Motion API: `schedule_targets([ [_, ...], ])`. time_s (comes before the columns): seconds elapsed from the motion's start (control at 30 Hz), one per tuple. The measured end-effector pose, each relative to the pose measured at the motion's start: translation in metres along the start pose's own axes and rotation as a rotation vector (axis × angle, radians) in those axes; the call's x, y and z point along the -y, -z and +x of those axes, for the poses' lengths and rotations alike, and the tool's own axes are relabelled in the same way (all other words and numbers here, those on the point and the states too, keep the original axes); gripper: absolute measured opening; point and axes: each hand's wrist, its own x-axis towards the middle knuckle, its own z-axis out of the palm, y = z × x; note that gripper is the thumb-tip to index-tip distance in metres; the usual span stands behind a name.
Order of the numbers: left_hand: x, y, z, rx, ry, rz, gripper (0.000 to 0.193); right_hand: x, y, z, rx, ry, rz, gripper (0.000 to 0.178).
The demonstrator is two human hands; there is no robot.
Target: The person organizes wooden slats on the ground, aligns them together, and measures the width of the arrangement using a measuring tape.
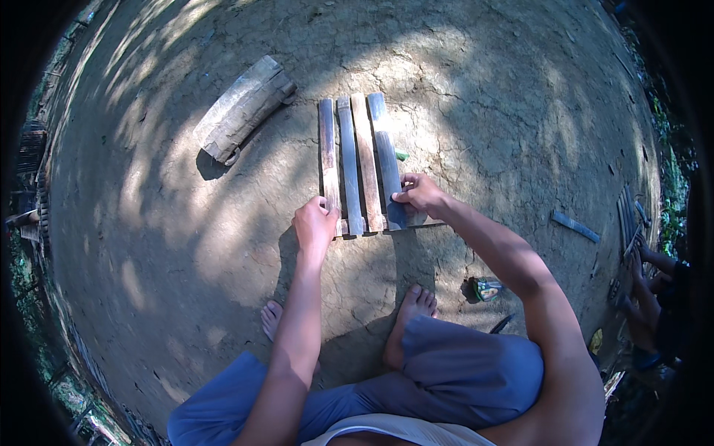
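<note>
Several flat bamboo slats lie side by side on the ground in front of me, pointing away from me with narrow gaps between them. Their near ends rest over a thin crosspiece (431, 224) that sticks out to the right. My left hand (313, 222) is closed on the near end of the leftmost slat (328, 149). With thumb and fingers, my right hand (419, 195) pinches the right edge of the rightmost slat (385, 145), a greyish one, near its lower end. Between these two lie a grey slat (348, 163) and a paler brown slat (364, 156).
A split wooden block (242, 111) lies at the far left. On the right are a loose grey slat (575, 226), a small green-and-yellow item (487, 289) and a dark slim object (503, 323) near my knee. Another person (647, 297) sits at the right rim beside several strips (626, 215).
</note>
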Motion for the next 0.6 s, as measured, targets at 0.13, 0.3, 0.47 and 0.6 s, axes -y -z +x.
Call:
schedule_targets([
  [0.13,0.007,-0.003,0.008,-0.009,0.038,0.02,0.03,0.007,-0.005,-0.006,-0.027,-0.012,0.05,0.036],
  [0.3,0.014,-0.004,0.02,0.05,0.077,0.093,0.038,-0.001,-0.008,0.001,-0.062,0.038,0.06,0.036],
  [0.47,0.012,-0.003,0.024,0.116,0.066,0.098,0.04,0.003,-0.003,-0.003,-0.059,0.008,0.025,0.037],
  [0.6,0.019,-0.005,0.03,0.195,0.141,0.01,0.039,0.011,-0.002,-0.01,-0.033,-0.007,0.066,0.034],
])
